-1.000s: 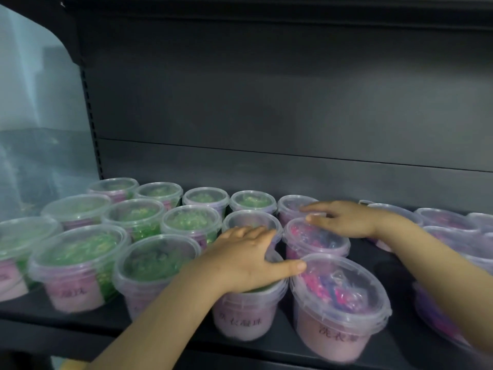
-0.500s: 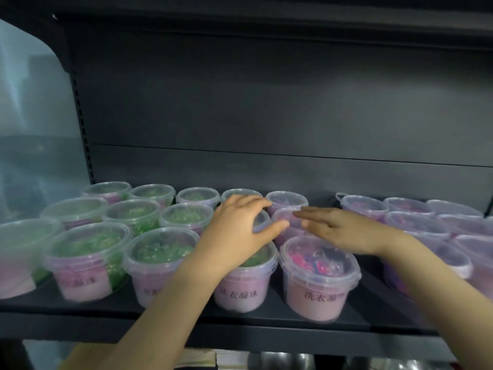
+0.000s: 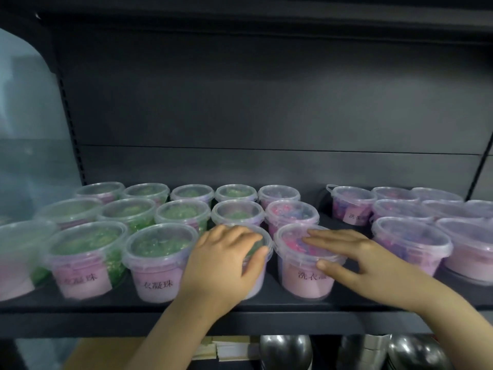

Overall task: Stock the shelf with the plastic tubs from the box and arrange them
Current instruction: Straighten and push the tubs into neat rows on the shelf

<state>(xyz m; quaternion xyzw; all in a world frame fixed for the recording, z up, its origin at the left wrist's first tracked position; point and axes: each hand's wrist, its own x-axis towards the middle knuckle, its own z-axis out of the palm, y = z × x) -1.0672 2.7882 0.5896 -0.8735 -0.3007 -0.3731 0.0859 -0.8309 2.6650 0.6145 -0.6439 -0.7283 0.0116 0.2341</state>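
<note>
Clear lidded plastic tubs with pink labels stand in rows on the dark shelf (image 3: 106,308). Those on the left hold green beads, those on the right pink and purple ones. My left hand (image 3: 224,263) cups a front-row green tub (image 3: 260,276); its fingers curl over the lid and the thumb lies along the right rim. My right hand (image 3: 354,260) rests on the neighbouring front-row pink tub (image 3: 306,284), with straight fingers flat across the lid and the thumb against the front wall under the rim. The two tubs stand side by side, almost touching.
A gap (image 3: 324,217) of bare shelf separates the middle tubs from the right-hand group (image 3: 410,247). The upper shelf (image 3: 240,20) overhangs at the top. Metal bowls (image 3: 285,351) and a cardboard box (image 3: 112,353) sit below. A translucent panel (image 3: 24,129) closes the left side.
Both hands have drawn back from the second-row tubs to the front row. The right hand left the rear pink tub's lid and now lies on the front one.
</note>
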